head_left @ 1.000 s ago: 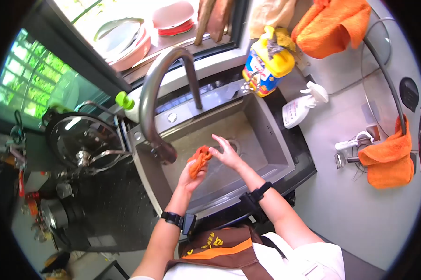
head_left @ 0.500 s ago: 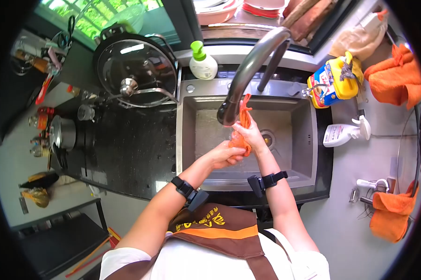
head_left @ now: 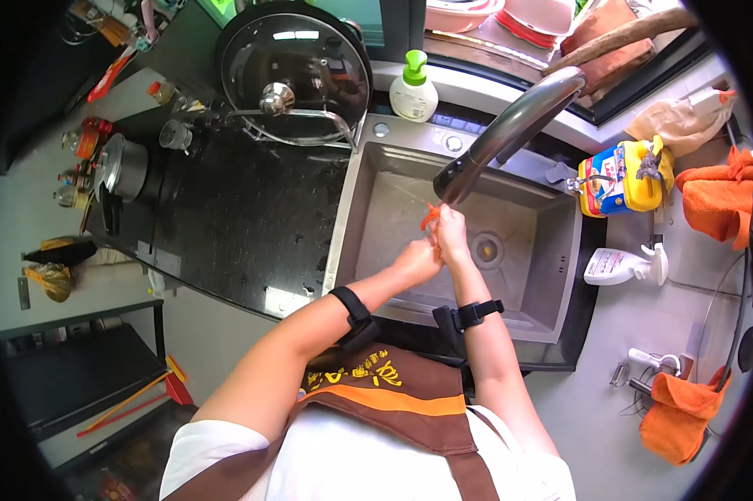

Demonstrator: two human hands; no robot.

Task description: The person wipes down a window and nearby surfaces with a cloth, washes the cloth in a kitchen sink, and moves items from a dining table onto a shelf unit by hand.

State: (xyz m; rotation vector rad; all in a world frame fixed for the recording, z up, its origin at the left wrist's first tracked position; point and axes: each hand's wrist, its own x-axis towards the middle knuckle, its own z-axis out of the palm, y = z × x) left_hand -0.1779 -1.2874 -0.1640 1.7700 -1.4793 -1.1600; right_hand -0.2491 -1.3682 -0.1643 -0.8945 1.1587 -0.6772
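Both my hands are close together over the grey sink (head_left: 564, 275), just below the dark faucet (head_left: 510, 125). An orange cloth (head_left: 429, 217) is bunched between them, with a small part showing at the top. My left hand (head_left: 418, 260) is closed on its lower end, and my right hand (head_left: 452, 234) is wrapped round it higher up, near the faucet's spout. Most of the cloth is hidden by my fingers. The round drain (head_left: 486, 249) lies to the right of my right hand.
A green-topped pump bottle (head_left: 413, 92) and a lidded pan (head_left: 297, 75) stand behind and left of the sink. To its right are a yellow jug (head_left: 623, 177) and a white spray bottle (head_left: 619, 265). Orange cloths (head_left: 681, 417) hang farther right.
The view has swung round. My hands, apart with the cloth in the left one a second ago, are now both closed round it under the faucet, and less of the cloth shows.
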